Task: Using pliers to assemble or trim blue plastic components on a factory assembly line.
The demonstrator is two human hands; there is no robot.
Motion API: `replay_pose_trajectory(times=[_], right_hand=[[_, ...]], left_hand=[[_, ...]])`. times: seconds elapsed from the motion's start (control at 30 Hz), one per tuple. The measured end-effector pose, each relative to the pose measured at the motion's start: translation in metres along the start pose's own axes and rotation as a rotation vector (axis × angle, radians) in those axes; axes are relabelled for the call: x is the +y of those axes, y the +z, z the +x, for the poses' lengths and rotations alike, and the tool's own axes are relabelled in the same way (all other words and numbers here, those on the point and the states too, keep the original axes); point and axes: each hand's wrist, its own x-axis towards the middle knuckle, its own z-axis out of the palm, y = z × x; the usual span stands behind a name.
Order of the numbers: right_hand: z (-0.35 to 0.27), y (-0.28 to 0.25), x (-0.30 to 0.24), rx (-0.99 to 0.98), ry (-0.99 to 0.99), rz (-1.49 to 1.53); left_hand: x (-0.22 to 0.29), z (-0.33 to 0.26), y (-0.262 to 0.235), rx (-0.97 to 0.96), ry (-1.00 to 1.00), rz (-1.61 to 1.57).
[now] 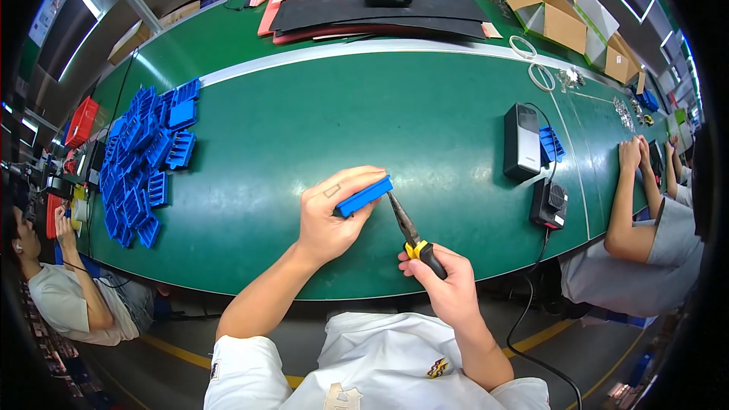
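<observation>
We hold a blue plastic part point(365, 196) in our left hand point(331, 216), the grip closed around it with thumb below and fingers over the top, so the part juts out to the right above the green tabletop point(304, 121). Our right hand point(448, 282) is wrapped tight around the yellow-and-black handles of a pair of pliers point(412, 235), whose dark nose points up and meets the right end of the blue part. Whether the nose actually pinches the part we cannot tell.

Well to the left of the blue part lies a heap of similar blue parts point(140, 156). To its right stand a black box-shaped device point(522, 140) and a smaller black unit point(550, 203) with a cable. Beyond the blue part, at the far edge, lie black sheets point(380, 0). Further right sit open cardboard boxes point(566, 19), and another person's arms point(630, 197) rest on the tabletop.
</observation>
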Motion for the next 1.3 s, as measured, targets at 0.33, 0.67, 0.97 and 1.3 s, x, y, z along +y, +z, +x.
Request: replay_pose_trajectory(times=[0.33, 0.67, 0.97, 1.3], right_hand=[[0.001, 0.003, -0.003, 0.018, -0.069, -0.089], [-0.004, 0.001, -0.003, -0.018, -0.071, -0.111], [-0.012, -0.004, -0.001, -0.011, -0.075, -0.054], [-0.012, -0.003, -0.003, -0.089, -0.058, -0.128]], left_hand=[[-0.001, 0.001, 0.0, -0.005, 0.01, 0.027], [0.001, -0.002, 0.0, 0.021, -0.073, -0.029], [-0.002, -0.003, 0.005, 0.043, 0.007, 0.012], [-0.007, -0.006, 0.009, -0.013, 0.069, 0.032]])
